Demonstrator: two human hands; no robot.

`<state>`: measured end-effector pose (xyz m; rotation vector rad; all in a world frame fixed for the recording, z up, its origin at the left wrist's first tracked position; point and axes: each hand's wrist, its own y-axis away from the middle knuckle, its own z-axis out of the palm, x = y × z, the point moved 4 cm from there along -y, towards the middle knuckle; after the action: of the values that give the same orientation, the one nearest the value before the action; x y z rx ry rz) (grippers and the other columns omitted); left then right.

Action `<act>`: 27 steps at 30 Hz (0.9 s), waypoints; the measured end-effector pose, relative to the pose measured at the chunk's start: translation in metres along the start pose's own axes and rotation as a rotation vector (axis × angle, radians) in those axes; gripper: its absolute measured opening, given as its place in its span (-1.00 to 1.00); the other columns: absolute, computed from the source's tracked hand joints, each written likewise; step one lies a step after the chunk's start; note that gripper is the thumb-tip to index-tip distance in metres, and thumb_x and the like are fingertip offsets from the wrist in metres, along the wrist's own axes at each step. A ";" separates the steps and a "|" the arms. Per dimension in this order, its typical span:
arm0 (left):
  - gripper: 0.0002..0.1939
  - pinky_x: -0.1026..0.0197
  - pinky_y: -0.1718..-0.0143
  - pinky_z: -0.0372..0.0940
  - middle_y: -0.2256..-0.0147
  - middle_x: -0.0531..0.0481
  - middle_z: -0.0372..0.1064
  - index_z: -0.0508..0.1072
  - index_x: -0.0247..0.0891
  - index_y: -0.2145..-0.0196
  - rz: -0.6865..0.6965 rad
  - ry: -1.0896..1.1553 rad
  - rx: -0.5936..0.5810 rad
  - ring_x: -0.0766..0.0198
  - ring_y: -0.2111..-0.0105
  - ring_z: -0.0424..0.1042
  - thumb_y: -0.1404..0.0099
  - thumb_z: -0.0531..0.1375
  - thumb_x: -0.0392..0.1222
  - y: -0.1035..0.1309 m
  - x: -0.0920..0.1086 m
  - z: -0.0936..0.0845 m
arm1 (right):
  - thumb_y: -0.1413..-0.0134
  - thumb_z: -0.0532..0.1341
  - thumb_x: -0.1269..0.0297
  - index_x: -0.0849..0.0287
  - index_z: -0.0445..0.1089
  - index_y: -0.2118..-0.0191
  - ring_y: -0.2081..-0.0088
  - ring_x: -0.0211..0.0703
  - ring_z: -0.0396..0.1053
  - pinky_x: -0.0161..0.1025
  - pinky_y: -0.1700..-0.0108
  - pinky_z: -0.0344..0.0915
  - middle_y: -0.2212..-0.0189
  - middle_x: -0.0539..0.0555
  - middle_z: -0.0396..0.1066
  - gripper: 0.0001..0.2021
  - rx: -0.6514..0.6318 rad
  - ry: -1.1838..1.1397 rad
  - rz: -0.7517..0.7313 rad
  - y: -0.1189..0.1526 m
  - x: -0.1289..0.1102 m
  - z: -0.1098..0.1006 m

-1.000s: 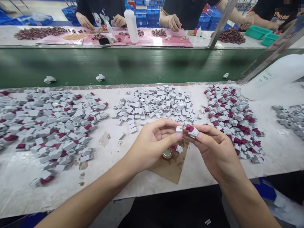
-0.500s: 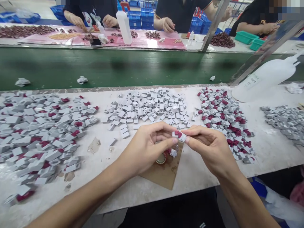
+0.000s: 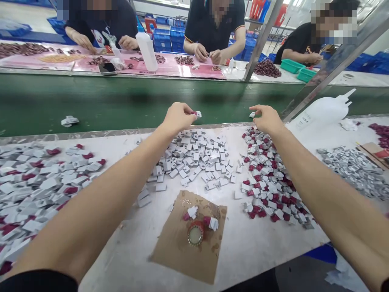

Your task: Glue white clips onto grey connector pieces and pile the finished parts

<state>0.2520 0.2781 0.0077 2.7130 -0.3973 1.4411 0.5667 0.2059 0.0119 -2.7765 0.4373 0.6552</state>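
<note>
Both arms reach forward to the green conveyor belt (image 3: 127,105). Pinched in my left hand (image 3: 178,117) is a small maroon-and-grey plastic piece (image 3: 197,114), held over the belt's near edge. My right hand (image 3: 267,118) has thumb and forefinger apart, holding nothing. Just by its fingertips lies a small whitish piece (image 3: 252,115) on the belt; I cannot tell whether they touch. Between my arms, a brown cardboard sheet (image 3: 182,259) bears a bottle cap (image 3: 195,235) and two maroon-and-grey pieces (image 3: 212,222).
Heaps of grey blocks (image 3: 194,156), mixed maroon-and-grey pieces (image 3: 270,190) and more at left (image 3: 36,190) cover the bench. A white squeeze bottle (image 3: 319,113) leans at right beside a metal post (image 3: 264,38). Co-workers sit across the belt.
My hands have parted and moved forward from above the cardboard to the belt. The left keeps the maroon-and-grey piece; the right has let go of it. The view has tilted up.
</note>
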 end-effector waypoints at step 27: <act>-0.74 -0.38 -0.28 0.18 -0.08 -0.24 0.47 0.76 -0.14 0.06 0.385 -0.558 -0.427 -0.36 -0.20 0.28 -0.34 0.33 -0.20 0.049 0.011 0.015 | -0.05 0.66 -0.09 0.12 0.68 0.11 0.27 0.06 0.73 0.02 0.11 0.71 0.29 0.14 0.72 -0.55 -0.377 -1.045 0.198 0.165 -0.036 0.006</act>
<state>0.2585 0.2259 0.0045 2.7033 -1.1510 0.5023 0.4769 0.0637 -0.0055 -2.2239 0.3576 2.2174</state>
